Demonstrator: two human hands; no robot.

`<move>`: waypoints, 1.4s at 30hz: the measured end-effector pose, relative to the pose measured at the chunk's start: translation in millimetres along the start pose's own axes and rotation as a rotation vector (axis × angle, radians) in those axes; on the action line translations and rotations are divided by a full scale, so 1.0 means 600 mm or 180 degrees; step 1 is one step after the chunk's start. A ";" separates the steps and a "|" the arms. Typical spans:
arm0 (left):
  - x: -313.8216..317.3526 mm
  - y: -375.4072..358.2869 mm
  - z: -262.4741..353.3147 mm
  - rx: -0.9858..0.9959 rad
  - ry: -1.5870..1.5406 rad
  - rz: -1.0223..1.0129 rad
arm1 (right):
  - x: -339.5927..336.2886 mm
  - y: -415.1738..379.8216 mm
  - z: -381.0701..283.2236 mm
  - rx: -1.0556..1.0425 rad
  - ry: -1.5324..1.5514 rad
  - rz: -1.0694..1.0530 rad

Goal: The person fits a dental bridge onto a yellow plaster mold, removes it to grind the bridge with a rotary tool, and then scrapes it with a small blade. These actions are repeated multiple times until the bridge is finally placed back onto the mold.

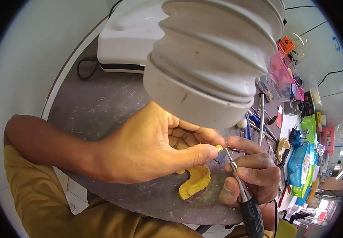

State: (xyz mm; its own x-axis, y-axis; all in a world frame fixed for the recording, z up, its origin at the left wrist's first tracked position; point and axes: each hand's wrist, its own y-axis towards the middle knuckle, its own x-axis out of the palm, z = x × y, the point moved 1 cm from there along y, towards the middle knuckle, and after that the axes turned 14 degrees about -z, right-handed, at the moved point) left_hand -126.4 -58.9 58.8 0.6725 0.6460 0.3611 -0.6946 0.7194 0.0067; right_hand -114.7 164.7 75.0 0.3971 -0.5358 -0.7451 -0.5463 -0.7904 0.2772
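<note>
Between the thumb and fingertips of my left hand point(159, 146) is a small, pale, tooth-like piece point(219, 148). My right hand point(254, 170) grips a rotary handpiece point(246, 194) with a metal front and black body. Its thin tip points up and left and ends right beside the small piece; whether they touch I cannot tell. A curved yellow mould-like piece point(197, 183) lies on the dark table below my hands, its left end partly hidden by my left hand.
A wide ribbed white hose point(207, 91) hangs over my hands. Behind it stands a white machine point(120, 47). Metal tools point(262, 119), a blue basket point(299, 166) and a pink bin point(282, 71) crowd the right side. The dark table point(96, 103) has scratches and crumbs.
</note>
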 end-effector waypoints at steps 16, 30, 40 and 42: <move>-0.002 -0.002 0.002 -0.0063 0.0218 -0.0106 | 0.007 0.000 0.003 -0.0122 -0.0039 0.0043; -0.002 -0.001 0.000 0.0034 0.0240 -0.0155 | 0.008 -0.004 0.002 -0.0047 0.0020 0.0005; -0.003 -0.002 0.001 0.0002 0.0256 -0.0187 | 0.009 -0.002 0.004 -0.0203 0.0063 0.0217; -0.003 -0.002 0.002 -0.0044 0.0222 -0.0228 | 0.010 -0.001 0.005 -0.0194 0.0072 0.0217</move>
State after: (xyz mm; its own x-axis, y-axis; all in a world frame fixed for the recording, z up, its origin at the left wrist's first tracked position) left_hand -127.0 -61.1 59.5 0.7369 0.6086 0.2944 -0.6408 0.7675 0.0171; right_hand -114.4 163.0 68.7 0.3774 -0.5952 -0.7095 -0.5272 -0.7680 0.3638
